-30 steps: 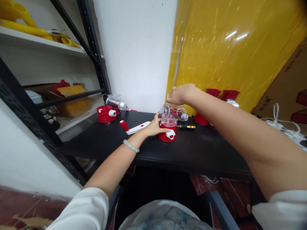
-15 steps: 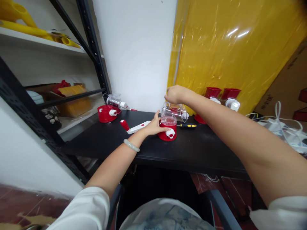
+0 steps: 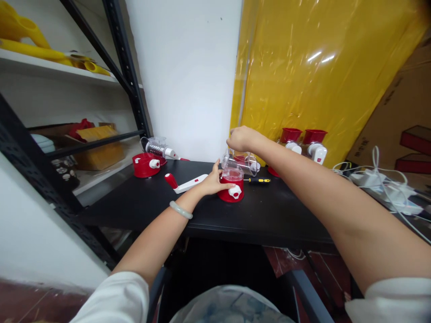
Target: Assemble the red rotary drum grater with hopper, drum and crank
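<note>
My left hand (image 3: 211,182) is wrapped around the side of a red rotary-grater base (image 3: 226,194), its thumb above the white knob (image 3: 235,192). The base stands upright on the black table. On top of it sits a clear plastic grater housing (image 3: 248,164), its barrel lying sideways. My right hand (image 3: 242,138) is closed at the top of this housing; its fingertips are hidden. A white crank handle with a red grip (image 3: 190,184) lies left of the base. To the right, partly behind the base, lies a yellow-and-black screwdriver (image 3: 259,181).
At the left back stands another red grater base (image 3: 145,166) beside a clear housing with a metal drum (image 3: 156,147). Red-topped graters (image 3: 314,137) stand at the right back. White cables and power strips (image 3: 384,184) lie at the right. A black shelf frame (image 3: 124,58) rises left.
The camera view has shifted slightly, so everything appears a little lower and further left. Both hands keep their places on the grater, with no clear movement of the parts.
</note>
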Demonstrator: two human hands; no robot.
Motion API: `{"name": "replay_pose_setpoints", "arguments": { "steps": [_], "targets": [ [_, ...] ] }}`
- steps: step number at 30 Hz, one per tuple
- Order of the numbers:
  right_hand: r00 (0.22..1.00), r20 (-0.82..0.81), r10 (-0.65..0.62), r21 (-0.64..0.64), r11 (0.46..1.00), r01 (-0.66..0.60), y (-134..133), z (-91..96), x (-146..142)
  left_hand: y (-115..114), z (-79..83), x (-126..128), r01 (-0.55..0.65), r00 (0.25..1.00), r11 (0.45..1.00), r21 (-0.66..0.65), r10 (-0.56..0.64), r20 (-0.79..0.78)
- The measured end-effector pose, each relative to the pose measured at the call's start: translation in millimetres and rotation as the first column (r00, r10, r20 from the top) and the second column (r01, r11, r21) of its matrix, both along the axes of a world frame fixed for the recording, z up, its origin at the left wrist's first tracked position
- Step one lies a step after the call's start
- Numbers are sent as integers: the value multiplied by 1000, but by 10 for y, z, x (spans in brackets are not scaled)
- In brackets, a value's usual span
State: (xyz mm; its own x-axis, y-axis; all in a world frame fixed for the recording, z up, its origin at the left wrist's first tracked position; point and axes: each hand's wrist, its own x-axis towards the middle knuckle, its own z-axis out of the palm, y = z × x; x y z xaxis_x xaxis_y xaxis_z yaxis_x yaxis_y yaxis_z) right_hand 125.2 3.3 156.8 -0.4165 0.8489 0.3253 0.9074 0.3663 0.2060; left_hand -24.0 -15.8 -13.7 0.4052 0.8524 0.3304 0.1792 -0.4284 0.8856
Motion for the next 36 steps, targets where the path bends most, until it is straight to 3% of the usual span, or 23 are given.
{"name": "replay_pose_setpoints", "arguments": {
  "steps": [4,10,14,17,21,24,27,32,36],
  "targets": [
    [998,-44,-46,-47,998,44,-23,-1,-19,2,-1,-6,6,999,999,-40,-5,36],
    [986,-162,-27,-121,993,8,-77,44,-4,-5,-9,4,20,998,997,-68,-16,69],
    [964,-266,14,-141,989,-54,11,207,255,10,-33,-59,49,995,998,-32,-46,87],
    [943,-332,-13,-79,997,-14,221,190,546,34,-43,-156,34,999,999,27,-35,36],
    [930,-356,-91,-119,992,52,576,-249,834,1,4,-263,-35,998,989,144,43,-56],
    [927,-350,-135,-185,980,73,829,-691,911,-55,56,-292,-73,982,976,206,106,-155],
    [928,-334,-164,-235,968,86,1084,-994,923,-80,72,-293,-105,960,963,248,163,-229],
    [938,-266,-222,-291,946,141,1414,-1185,957,-64,50,-292,-114,942,947,299,199,-271],
    [942,-215,-259,-284,939,193,1465,-1237,1030,-53,48,-291,-134,943,933,334,224,-247]
  ]
}}
